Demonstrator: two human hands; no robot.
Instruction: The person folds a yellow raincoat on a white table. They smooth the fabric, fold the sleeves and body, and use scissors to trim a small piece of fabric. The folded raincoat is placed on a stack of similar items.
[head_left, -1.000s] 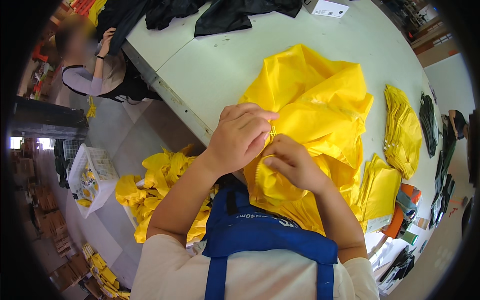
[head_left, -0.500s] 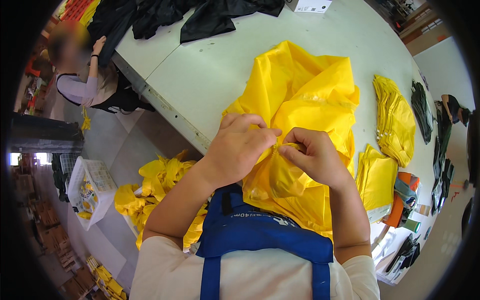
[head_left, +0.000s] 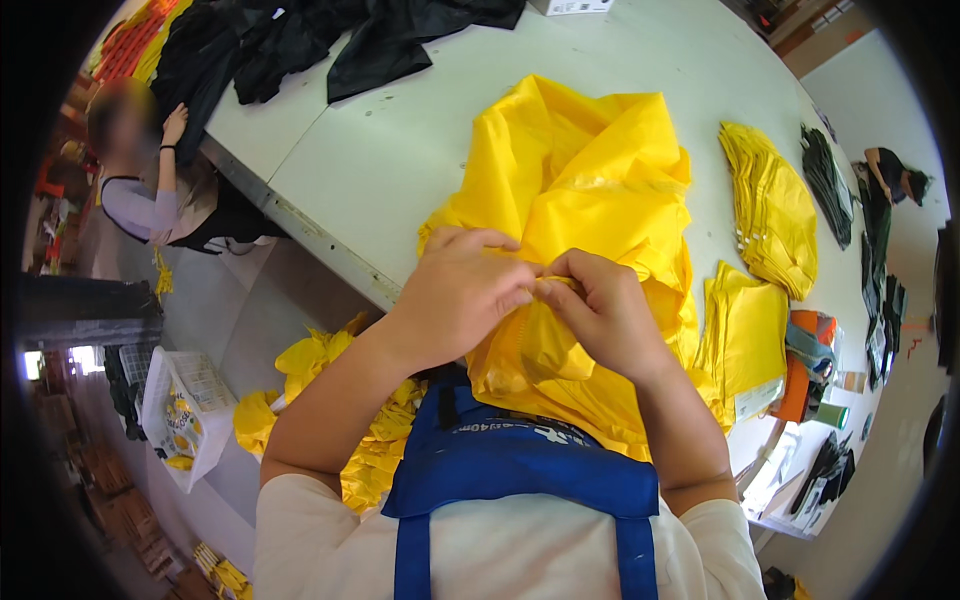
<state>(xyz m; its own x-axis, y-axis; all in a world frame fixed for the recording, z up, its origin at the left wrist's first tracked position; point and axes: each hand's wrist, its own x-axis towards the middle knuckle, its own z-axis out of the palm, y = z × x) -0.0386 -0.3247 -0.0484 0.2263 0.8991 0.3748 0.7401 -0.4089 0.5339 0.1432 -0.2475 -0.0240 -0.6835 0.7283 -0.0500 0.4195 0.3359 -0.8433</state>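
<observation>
A shiny yellow garment (head_left: 600, 215) of thin waterproof-looking cloth lies bunched on the table in front of me, its lower part hanging toward my apron. My left hand (head_left: 470, 285) pinches its edge between thumb and fingers. Close against it, my right hand (head_left: 597, 305) pinches the same edge, the two sets of fingertips nearly meeting. A stitched or toothed line runs down the cloth just below them. The exact bit between the fingertips is hidden.
Black garments (head_left: 385, 45) lie across the far left of the pale table (head_left: 330, 190). Folded yellow stacks (head_left: 768, 205) sit on the right. Yellow cloth (head_left: 310, 370) is heaped beside a white basket (head_left: 190, 415) at lower left. One co-worker (head_left: 140, 200) stands left; another person (head_left: 890, 178) is far right.
My fingertips have come closer together on the garment's edge, covering more of the toothed line. The whole scene has shifted slightly left as my head moved.
</observation>
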